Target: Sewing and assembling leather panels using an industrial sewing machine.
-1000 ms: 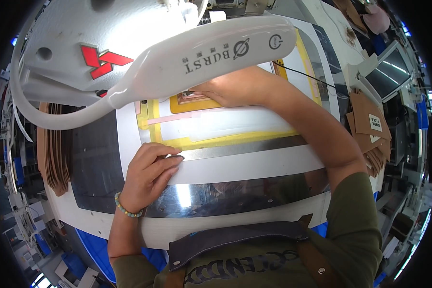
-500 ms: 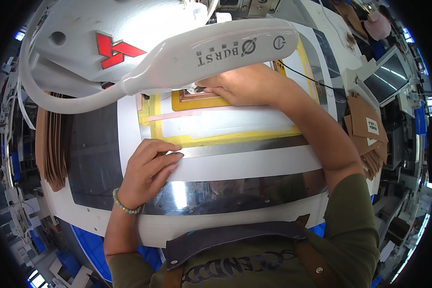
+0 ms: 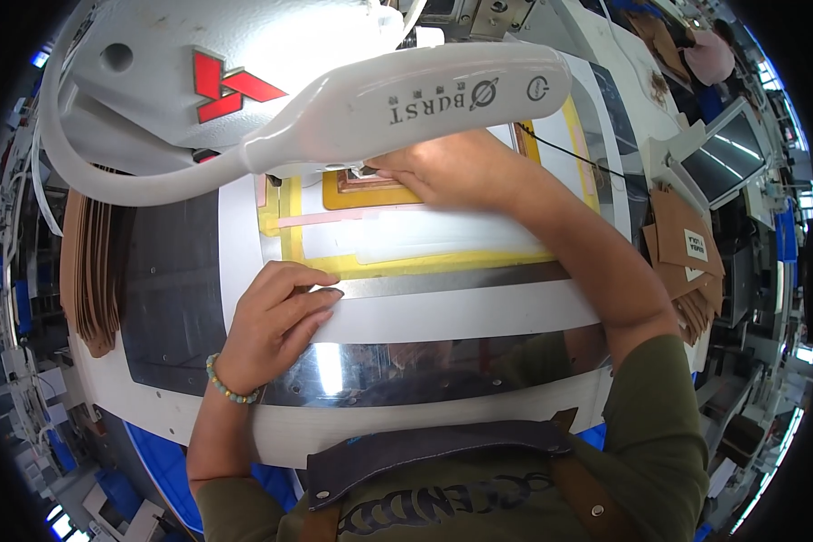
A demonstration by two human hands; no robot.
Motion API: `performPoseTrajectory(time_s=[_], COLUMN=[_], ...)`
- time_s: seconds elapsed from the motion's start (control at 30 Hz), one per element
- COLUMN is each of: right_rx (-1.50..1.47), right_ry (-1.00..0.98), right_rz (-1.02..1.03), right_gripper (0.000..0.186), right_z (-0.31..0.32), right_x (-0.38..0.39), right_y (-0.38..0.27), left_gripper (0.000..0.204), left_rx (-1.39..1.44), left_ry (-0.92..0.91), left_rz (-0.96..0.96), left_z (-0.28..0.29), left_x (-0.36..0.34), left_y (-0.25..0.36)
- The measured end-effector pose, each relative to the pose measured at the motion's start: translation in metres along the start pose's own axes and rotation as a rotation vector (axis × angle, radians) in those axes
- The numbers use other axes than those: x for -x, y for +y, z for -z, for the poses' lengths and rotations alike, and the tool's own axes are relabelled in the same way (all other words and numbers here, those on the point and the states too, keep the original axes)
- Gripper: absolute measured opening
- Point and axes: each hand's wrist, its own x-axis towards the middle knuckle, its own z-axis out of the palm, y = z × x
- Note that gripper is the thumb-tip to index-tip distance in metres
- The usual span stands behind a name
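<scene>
My right hand [image 3: 452, 167] reaches under the white lamp head [image 3: 425, 90], fingers pinched at the inner edge of a yellow frame [image 3: 343, 196] beside small metal machine parts. What they grip is hidden by the lamp and glare. My left hand [image 3: 275, 312], with a beaded bracelet on its wrist, lies at the left end of a metal strip [image 3: 461, 278]. Its fingers are curled and nearly meet at a small dark tip I cannot identify. Both hands are over a white sheet [image 3: 461, 233] edged with yellow tape [image 3: 425, 266] and crossed by a pink strip [image 3: 321, 219].
A white machine head [image 3: 154, 81] with a red emblem looms at the back left. Brown card pieces [image 3: 90, 271] stack at the left; more brown cards [image 3: 686, 244] lie right, near a screen [image 3: 725, 163]. A dark cable [image 3: 574, 155] runs across the right side.
The view has shifted slightly. My right forearm has moved a little toward me and is blurred near the wrist, its fingers staying by the frame. My left hand keeps its place on the work.
</scene>
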Motion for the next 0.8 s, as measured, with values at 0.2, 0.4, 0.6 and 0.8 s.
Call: performPoseTrajectory(time_s=[0.2, 0.4, 0.6, 0.8], right_rx=[0.006, -0.122, -0.042, 0.035], right_ry=[-0.033, 0.057, -0.035, 0.011], right_rz=[-0.03, -0.063, -0.06, 0.006], right_gripper=[0.016, 0.017, 0.018, 0.015], right_z=[-0.002, 0.011, 0.012, 0.004], right_x=[-0.009, -0.005, -0.003, -0.005], right_y=[-0.006, -0.001, -0.002, -0.003], left_gripper=[0.026, 0.026, 0.025, 0.025], left_rx=[0.004, 0.011, 0.013, -0.013], left_ry=[0.003, 0.001, -0.001, 0.003], left_rz=[-0.005, 0.014, 0.017, -0.031], left_z=[0.0, 0.001, 0.0, 0.002], left_x=[0.001, 0.002, 0.003, 0.0], left_y=[0.0, 0.001, 0.0, 0.0])
